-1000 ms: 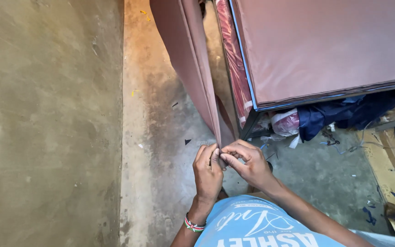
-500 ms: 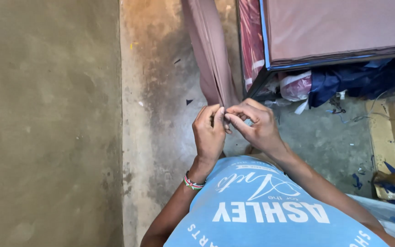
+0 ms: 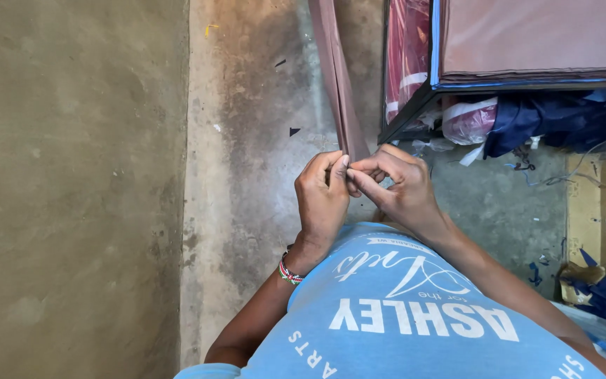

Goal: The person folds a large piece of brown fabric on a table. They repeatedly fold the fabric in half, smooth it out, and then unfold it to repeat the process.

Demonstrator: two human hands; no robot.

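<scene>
- Pinching the lower edge of the hanging maroon fabric strip (image 3: 337,91) between fingertips of left hand (image 3: 322,200) and right hand (image 3: 400,188), fingers narrow, held at chest height.
- Keeping the grip close to the edge, likely best for control.
- Standing on a stained concrete floor (image 3: 247,140), beside a metal-framed table (image 3: 415,112) stacked with folded cloth.

Soft even daylight; sharp focus; faint shadows

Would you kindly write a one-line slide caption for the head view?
Left hand and right hand pinch the lower end of a hanging maroon fabric strip over a concrete floor.
</scene>
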